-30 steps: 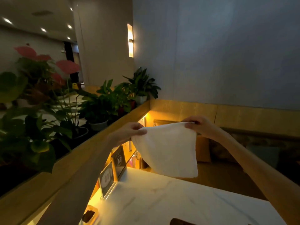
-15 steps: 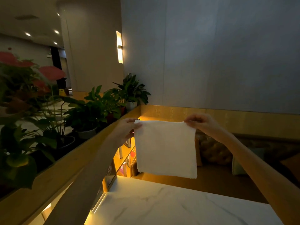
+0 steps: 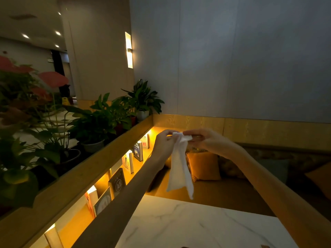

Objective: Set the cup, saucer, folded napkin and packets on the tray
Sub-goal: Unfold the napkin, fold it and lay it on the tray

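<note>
Left hand (image 3: 163, 140) pinched on one top corner of the white cloth napkin (image 3: 179, 169); right hand (image 3: 206, 140) pinched on the other, corners touching. Hangs long axis vertical, held up above the far edge of the white marble table (image 3: 197, 226), equally near both hands.

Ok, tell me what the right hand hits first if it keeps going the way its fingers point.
The right hand points leftward; first comes the left hand, sharing the napkin. Depth is unclear.

Potted plants (image 3: 111, 119) line a wooden ledge (image 3: 86, 169) above lit books (image 3: 138, 151), beside an orange cushion (image 3: 204, 165) and marble table (image 3: 197, 228).
</note>
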`<control>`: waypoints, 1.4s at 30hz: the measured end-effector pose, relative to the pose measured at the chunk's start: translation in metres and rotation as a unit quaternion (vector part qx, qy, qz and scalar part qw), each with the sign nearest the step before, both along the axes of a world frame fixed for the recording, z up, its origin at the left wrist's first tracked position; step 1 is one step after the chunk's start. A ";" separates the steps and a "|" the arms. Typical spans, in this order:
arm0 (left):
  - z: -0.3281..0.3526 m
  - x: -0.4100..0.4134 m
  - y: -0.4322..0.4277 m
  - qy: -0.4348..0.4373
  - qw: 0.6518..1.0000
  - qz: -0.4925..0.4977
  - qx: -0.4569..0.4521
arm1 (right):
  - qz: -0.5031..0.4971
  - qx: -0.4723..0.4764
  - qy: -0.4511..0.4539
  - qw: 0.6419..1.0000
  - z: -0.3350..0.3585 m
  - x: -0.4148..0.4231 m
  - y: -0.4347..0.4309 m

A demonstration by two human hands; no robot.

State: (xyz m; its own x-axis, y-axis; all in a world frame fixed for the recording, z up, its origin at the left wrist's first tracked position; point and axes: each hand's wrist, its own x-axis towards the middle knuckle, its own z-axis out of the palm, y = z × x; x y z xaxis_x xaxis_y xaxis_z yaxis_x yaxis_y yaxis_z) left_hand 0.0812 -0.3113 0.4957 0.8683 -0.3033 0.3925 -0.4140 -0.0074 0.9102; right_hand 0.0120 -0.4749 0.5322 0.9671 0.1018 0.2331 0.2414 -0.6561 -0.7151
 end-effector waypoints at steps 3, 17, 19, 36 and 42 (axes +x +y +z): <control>0.001 -0.011 -0.003 -0.022 1.000 -0.012 -0.003 | -0.074 -0.111 -0.104 0.986 -0.002 0.001 0.009; -0.003 -0.028 -0.003 0.049 0.991 -0.120 -0.020 | -0.063 -0.236 -0.313 0.918 -0.010 -0.012 0.013; -0.003 -0.027 -0.001 0.054 0.991 -0.121 -0.022 | -0.047 -0.229 -0.318 0.919 -0.011 -0.014 0.012; -0.007 -0.028 0.018 -0.026 0.988 -0.153 -0.001 | -0.083 -0.149 -0.333 0.927 -0.018 -0.005 0.019; -0.004 -0.022 0.024 -0.052 0.993 -0.101 -0.012 | -0.077 -0.087 -0.216 0.970 -0.019 -0.009 -0.010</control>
State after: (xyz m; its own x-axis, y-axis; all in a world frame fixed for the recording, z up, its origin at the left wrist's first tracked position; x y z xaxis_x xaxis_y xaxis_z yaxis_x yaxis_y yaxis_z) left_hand 0.0591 -0.2871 0.4913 0.7449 -0.4577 0.4854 -0.4962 0.1061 0.8617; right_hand 0.0035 -0.4848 0.5128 0.7905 0.0372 0.6113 0.3823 -0.8098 -0.4450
